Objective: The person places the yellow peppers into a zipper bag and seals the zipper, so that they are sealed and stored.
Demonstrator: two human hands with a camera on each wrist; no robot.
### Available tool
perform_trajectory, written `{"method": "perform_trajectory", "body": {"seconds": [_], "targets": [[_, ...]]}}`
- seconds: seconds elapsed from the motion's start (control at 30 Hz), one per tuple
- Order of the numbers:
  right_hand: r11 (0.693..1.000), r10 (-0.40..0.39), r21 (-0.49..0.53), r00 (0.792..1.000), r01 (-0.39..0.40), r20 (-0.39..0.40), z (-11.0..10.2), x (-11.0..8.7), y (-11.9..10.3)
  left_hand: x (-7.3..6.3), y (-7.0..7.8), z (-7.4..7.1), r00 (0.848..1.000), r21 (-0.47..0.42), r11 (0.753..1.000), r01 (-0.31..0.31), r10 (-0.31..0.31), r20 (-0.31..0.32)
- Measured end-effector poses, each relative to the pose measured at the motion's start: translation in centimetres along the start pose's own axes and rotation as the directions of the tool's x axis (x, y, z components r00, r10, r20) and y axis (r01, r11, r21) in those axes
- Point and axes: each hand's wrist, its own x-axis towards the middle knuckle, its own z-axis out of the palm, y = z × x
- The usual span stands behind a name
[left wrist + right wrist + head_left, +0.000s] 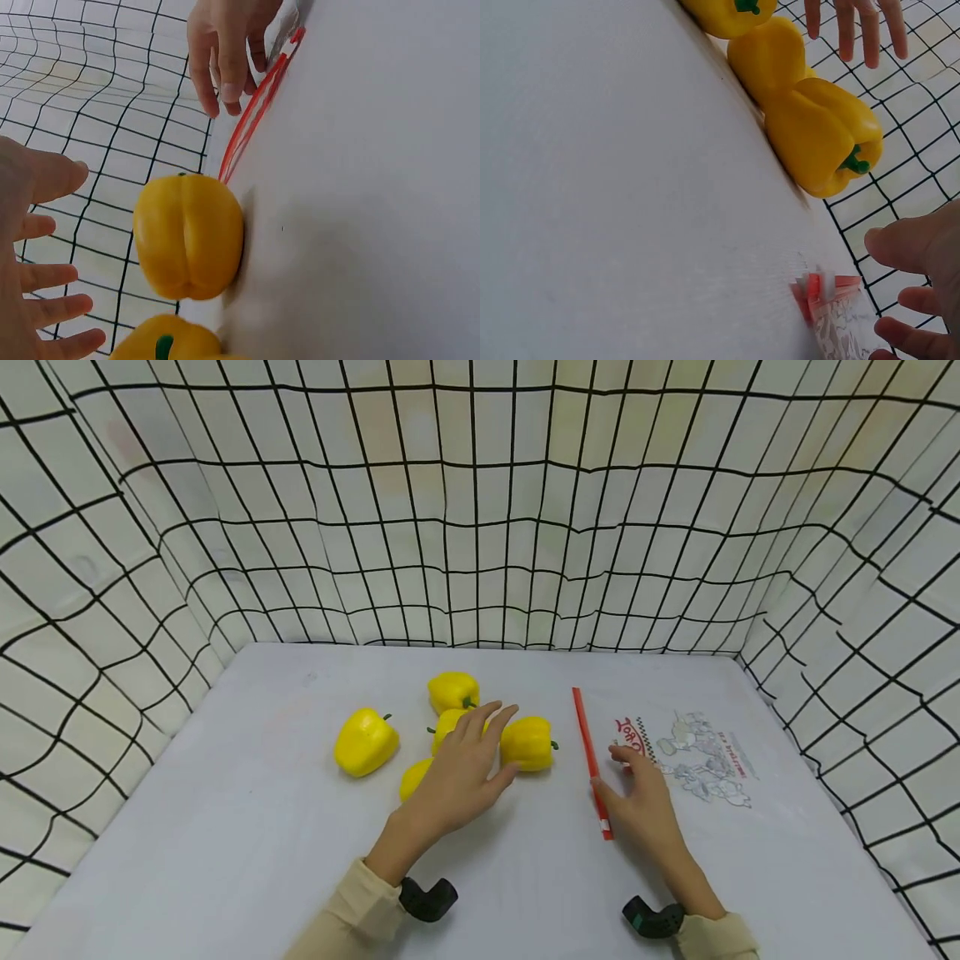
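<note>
Several yellow bell peppers lie in a loose group on the white table. My left hand [459, 781] hovers over that group with fingers extended, partly hiding some peppers. Just beyond its thumb sits the nearest pepper [527, 744], its green stem pointing right; a gap separates it from the hand in the left wrist view. Another pepper [366, 742] lies apart on the left, and one [452, 692] at the back. My right hand [647, 810] is by a clear zip bag [705, 760] with a red edge strip [587, 739], thumb and fingers apart; I cannot tell whether it touches the bag.
Black wire mesh [495, 527] backed by white sheeting stands along the back and both sides of the table [247, 827]. Printed red lettering and a cartoon drawing show on the bag. A black device [429, 900] is worn on the left wrist, another [652, 918] on the right.
</note>
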Motion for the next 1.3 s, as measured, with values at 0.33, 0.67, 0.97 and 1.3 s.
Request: {"method": "perform_trajectory", "body": {"seconds": [0.33,0.67,0.97,1.3], "targets": [[0.988,-0.052,-0.145,0.999,0.052,-0.002,1.6,0.5,0.7,2.4,0.8,1.7,0.996,0.0,0.999,0.045,-0.045,0.082],[0.981,-0.109,-0.166,0.994,0.103,-0.027,1.3,0.1,0.2,3.5,0.1,3.3,0.993,0.055,0.998,0.025,-0.031,0.116],[0.982,-0.11,-0.161,0.993,0.101,-0.048,0.3,-0.5,-0.3,4.2,0.4,4.3,0.988,0.201,0.979,-0.031,0.0,0.153],[0.97,-0.175,-0.188,0.978,0.153,-0.11,0.4,-0.9,-0.2,4.1,0.4,3.9,0.991,0.179,0.98,-0.083,0.062,0.119]]}}
